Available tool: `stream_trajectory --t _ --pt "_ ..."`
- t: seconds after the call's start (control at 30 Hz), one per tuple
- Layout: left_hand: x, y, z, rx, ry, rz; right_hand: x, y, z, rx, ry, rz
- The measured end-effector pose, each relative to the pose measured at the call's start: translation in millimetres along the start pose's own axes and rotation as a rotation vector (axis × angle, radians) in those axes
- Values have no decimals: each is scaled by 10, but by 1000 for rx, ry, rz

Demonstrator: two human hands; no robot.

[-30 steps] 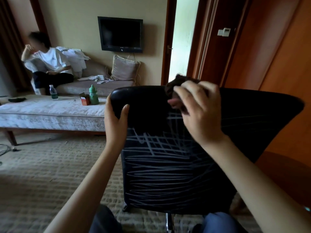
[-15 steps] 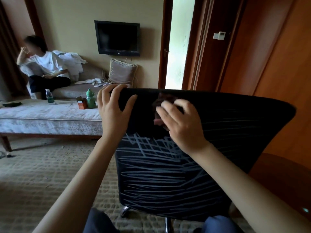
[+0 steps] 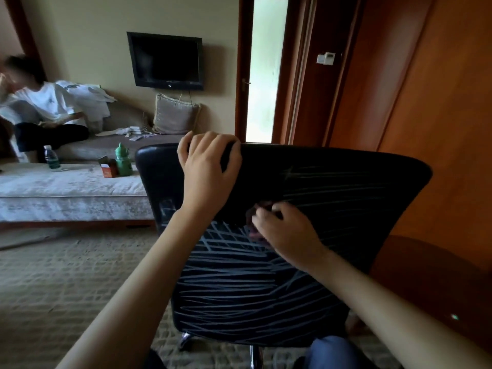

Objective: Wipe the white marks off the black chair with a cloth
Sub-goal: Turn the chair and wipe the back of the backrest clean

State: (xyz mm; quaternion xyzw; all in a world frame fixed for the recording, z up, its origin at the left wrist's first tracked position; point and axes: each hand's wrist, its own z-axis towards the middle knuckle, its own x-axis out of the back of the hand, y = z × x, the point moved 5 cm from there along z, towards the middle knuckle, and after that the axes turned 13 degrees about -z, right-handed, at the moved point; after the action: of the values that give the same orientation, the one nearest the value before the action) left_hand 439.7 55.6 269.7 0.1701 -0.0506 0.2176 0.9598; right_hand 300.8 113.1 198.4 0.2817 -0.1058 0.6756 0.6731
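Head view.

- Chair (image 3: 332, 187): black, its back facing the camera and tilted, with the right end lower. It stands on a metal stem (image 3: 256, 355) over carpet (image 3: 66, 275).
- Marks (image 3: 239, 283): white lines cross the middle and lower back densely. Fainter ones run along the upper right. The upper left band looks mostly bare.
- Left hand (image 3: 210, 166): grips the chair's top edge near the left corner, fingers curled over it.
- Right hand (image 3: 287, 233): fingers curled on the cloth (image 3: 254, 233), pressing it to the back at mid-height, at the top of the dense marks.
- Cloth: dark and bunched small. Only scraps show past the fingers.

Hazards, as judged:
- The chair may swivel or roll on its stem under wiping pressure if the left hand loosens.
- The small wad may slip out of the fingers, or bare fingers may drag across the marks.
- The cloth may smear the marks rather than lift them.

Edges and room:
- The chair's right edge is near a wooden panel (image 3: 439, 129).
- A dark wooden bench (image 3: 426, 275) sits just beside the right forearm, so wide rightward strokes are cramped.
- To the left is open carpet, with the couch (image 3: 66, 193) well apart.
- The lower edge of the back is near the knee (image 3: 330, 350), so downward strokes end close to the body.
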Motion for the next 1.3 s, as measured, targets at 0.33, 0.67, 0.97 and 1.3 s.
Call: stream_trajectory --t 0.33,0.67,0.97,1.3 --pt "-30 17 -11 27 42 22 622 284 417 153 408 -188" --pt "1 -8 -15 25 3 31 491 353 112 288 216 -168" --pt "-5 -23 14 61 -35 41 -52 483 -426 149 -156 -15" --pt "-23 -40 13 77 -35 87 315 621 -242 209 284 -170"
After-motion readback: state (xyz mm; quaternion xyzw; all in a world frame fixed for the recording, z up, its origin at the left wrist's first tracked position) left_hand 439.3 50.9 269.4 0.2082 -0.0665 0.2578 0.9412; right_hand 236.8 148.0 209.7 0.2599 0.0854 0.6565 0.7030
